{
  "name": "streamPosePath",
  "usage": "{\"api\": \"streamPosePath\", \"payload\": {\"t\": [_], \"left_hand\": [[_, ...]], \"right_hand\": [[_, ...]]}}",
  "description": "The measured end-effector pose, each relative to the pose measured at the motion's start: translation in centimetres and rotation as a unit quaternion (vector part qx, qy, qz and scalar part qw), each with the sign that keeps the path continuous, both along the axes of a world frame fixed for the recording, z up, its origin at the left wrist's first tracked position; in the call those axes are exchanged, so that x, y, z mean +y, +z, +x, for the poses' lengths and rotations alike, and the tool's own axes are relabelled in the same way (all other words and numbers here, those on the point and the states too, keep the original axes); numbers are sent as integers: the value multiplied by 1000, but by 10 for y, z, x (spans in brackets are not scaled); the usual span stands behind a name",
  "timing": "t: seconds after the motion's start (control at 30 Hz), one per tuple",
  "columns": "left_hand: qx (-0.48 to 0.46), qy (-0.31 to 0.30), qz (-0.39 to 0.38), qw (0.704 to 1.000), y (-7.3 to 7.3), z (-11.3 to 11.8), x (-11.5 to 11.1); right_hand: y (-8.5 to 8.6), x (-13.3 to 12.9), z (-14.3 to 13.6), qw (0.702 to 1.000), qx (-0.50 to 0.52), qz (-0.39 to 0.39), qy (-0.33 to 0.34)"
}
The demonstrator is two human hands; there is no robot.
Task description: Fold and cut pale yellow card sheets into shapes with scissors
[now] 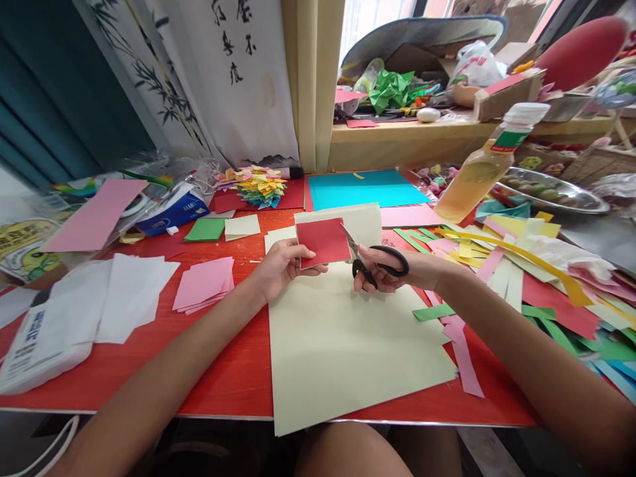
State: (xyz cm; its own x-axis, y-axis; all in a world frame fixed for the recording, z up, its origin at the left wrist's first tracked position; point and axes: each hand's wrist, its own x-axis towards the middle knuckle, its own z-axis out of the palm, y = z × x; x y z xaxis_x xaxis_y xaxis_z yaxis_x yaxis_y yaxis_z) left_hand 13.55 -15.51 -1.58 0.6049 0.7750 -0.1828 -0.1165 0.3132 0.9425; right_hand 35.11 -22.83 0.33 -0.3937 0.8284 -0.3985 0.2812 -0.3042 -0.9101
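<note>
My left hand (287,266) pinches a red paper square (324,242) by its left and lower edges, with pale paper showing behind it. My right hand (382,270) is wrapped round black-handled scissors (365,265), whose blades point up and left at the red square's right edge. Both hands are above a large cream sheet (358,351) that lies on the red table (213,371) and hangs a little over its front edge.
Pink squares (205,285), white sheets (132,298) and a green square (205,229) lie left. A blue sheet (365,190) is behind. Coloured strips (507,278), a tilted-looking bottle (477,172) and a metal plate (571,199) are at right.
</note>
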Motion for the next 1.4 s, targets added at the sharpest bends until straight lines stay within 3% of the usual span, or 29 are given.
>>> {"api": "streamPosePath", "payload": {"t": [0.17,0.53,0.9,1.4], "left_hand": [[9,-12,33,999,-1,2,-5],[-6,8,45,999,-4,5,-9],[-6,6,61,998,-5,5,-11],[4,18,65,998,-6,6,-9]], "right_hand": [[-3,0,-9,999,1,15,-45],[-24,4,-25,982,-19,125,-139],[-19,0,-30,974,-29,153,-168],[-29,-1,-37,962,-34,174,-208]]}}
